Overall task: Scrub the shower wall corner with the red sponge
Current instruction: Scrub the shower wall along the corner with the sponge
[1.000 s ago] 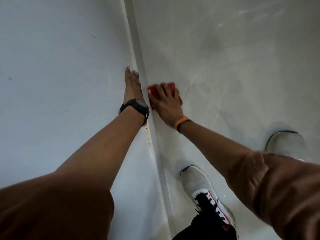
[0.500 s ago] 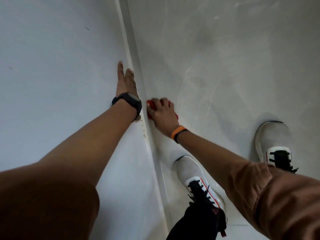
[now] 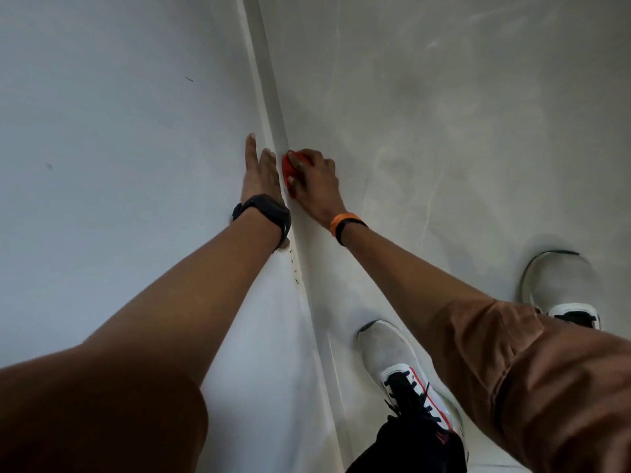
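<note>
Gripping red sponge (image 3: pixel 289 168) against corner, right hand (image 3: pixel 316 180), left hand (image 3: pixel 261 175) flat (fingers spread)

I saw a pale grey, streaked floor (image 3: pixel 461 138) meeting a white wall (image 3: pixel 112 148) along a corner seam. Two white shoes, left (image 3: pixel 396 356) and right (image 3: pixel 560 285), stood flat on the floor, well apart.
</note>
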A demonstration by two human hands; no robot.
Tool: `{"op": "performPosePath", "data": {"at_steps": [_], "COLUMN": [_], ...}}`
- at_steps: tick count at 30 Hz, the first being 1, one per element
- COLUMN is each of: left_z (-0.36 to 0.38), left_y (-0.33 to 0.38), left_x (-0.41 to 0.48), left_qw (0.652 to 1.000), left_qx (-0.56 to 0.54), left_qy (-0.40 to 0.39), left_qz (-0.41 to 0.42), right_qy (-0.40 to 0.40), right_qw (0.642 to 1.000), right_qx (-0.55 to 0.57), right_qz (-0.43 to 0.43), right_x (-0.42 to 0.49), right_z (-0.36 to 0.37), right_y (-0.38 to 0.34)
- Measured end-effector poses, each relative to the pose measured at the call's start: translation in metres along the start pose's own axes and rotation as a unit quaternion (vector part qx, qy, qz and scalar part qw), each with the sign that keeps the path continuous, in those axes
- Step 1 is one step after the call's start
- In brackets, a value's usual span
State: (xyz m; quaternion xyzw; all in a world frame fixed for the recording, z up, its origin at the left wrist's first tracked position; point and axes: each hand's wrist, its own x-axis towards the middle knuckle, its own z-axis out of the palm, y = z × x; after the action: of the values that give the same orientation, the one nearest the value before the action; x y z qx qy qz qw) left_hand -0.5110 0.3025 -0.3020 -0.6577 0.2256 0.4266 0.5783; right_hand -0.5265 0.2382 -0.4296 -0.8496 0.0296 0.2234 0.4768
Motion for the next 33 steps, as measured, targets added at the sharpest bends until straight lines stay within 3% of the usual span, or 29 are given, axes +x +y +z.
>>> {"op": "performPosePath", "data": {"at_steps": [4, 7, 12, 22, 29, 33], "left_z": [0.001, 0.004, 0.004, 0.000, 0.008, 0.012], "left_y": [0.002, 0.008, 0.017, 0.037, 0.038, 0.039], "left_x": [0.004, 0.008, 0.013, 0.019, 0.008, -0.014], "left_qw": [1.000, 1.000, 1.000, 0.998, 0.997, 0.994], "left_qx": [-0.002, 0.002, -0.001, -0.035, -0.060, -0.093], "left_qy": [0.005, 0.012, 0.014, 0.001, 0.043, 0.056], "left_qz": [-0.004, -0.010, -0.021, -0.050, -0.034, -0.017], "right_qy": [-0.014, -0.042, -0.079, -0.025, -0.089, -0.158], "right_qw": [0.994, 0.969, 0.939, 0.940, 0.933, 0.901], "right_qx": [-0.107, -0.230, -0.310, -0.322, -0.320, -0.358], "right_qz": [-0.034, -0.081, -0.129, -0.113, -0.140, -0.185], "right_x": [-0.021, -0.068, -0.090, 0.033, -0.101, -0.118], "right_z": [0.006, 0.013, 0.020, -0.011, 0.015, 0.003], "right_y": [0.013, 0.032, 0.052, 0.016, 0.054, 0.054]}}
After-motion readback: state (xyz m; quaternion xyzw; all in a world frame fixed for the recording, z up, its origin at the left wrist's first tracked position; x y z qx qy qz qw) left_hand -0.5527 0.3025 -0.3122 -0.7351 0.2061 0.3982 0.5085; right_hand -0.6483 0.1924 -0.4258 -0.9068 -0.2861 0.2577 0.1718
